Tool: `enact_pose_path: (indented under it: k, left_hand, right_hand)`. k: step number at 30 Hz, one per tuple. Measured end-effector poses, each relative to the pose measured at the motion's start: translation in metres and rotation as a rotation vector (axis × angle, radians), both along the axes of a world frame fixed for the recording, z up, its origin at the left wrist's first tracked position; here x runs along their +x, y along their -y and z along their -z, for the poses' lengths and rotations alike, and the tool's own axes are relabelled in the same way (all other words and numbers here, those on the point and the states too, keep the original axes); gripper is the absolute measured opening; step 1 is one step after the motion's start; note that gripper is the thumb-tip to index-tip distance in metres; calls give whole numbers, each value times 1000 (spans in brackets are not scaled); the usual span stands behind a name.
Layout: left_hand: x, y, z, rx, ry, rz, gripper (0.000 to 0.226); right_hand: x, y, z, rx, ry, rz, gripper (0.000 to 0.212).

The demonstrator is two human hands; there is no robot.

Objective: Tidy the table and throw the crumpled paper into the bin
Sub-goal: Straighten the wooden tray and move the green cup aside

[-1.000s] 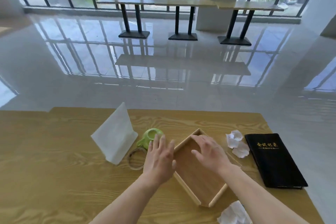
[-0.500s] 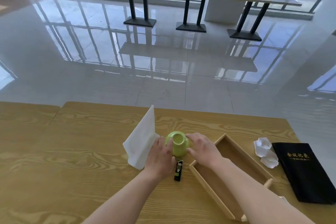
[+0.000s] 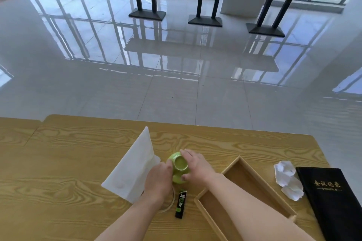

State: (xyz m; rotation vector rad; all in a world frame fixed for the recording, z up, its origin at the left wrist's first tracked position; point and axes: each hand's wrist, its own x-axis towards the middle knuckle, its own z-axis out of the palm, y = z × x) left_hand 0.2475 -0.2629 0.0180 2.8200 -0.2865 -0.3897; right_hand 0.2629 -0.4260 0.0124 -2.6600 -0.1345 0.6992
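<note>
Two hands, L [image 3: 158, 179] + R [image 3: 195, 166], clasp green cup [image 3: 179, 166] on desk [image 3: 58, 162]. I see napkin [image 3: 133, 168] left, tray [image 3: 242, 193] right; crumpled paper [image 3: 287, 179] beside black notebook [image 3: 333, 199]. Ring under L wrist half hidden.

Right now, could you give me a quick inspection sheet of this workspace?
Surface: wooden table, light grain.
Job's things: crumpled paper lying beside the black notebook; no bin in view.
Clutter: green cup, folded white sheet, empty wooden tray, small black packet, tape ring.
Grippers: left hand and right hand both on the cup.
Cables: nothing seen.
Surroundings: glossy tiled floor, tall tables by windows.
</note>
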Motion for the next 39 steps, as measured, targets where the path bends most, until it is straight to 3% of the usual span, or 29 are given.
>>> enact_pose_path:
  k: [8, 10, 13, 16, 20, 24, 28, 33, 36, 39]
  left_hand:
    - [13, 2, -9, 47, 48, 43, 16]
    - [12, 2, -17, -21, 64, 33, 12]
    - [5, 0, -27, -408, -36, -132, 18]
    - [-3, -2, -35, -935, -405, -413, 25]
    - [-24, -3, -28, -1088, -680, -536, 27]
    - [-47, -1, -18, -1218, -780, -748, 26]
    - [-67, -7, -8, -1019, -522, -686, 23]
    - [-107, -53, 4, -472, -89, -378, 35]
    - [-130, -85, 16, -230, 28, -250, 35]
    - [-139, -118, 31, -56, 107, -267, 29]
  right_hand:
    - [8, 21, -6, 156, 14, -13, 94]
    - [8, 28, -20, 257, 38, 34, 93]
    - [6, 42, -47, 509, 41, 124, 90]
    - [-5, 59, -64, 640, 12, 204, 80]
    - [-19, 54, -51, 571, 12, 341, 32]
    - [-20, 32, -38, 412, 31, 416, 29]
    - [0, 23, -32, 230, 29, 294, 30]
    - [27, 10, -22, 38, 16, 161, 39]
    - [34, 11, -15, -3, -11, 169, 40]
    - [39, 8, -9, 13, -23, 193, 39]
